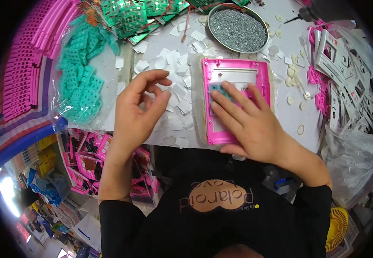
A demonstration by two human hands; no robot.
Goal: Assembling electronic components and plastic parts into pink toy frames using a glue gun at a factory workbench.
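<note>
the right hand lies splayed on a pink rectangular plastic casing, the left hand loosely curled, fingertips and thumb apart.

The person near me wears a black top with a tan, two-lobed chest print. Dark lettering crosses this print; a small yellow mark sits just to its right. Black sleeves flank it, leaving forearms bare.

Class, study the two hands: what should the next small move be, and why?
Probably the left hand should steady the left edge of the pink casing: it hovers nearby, seemingly empty, while only the right hand lies over the casing, partly covering the teal pad.
</note>
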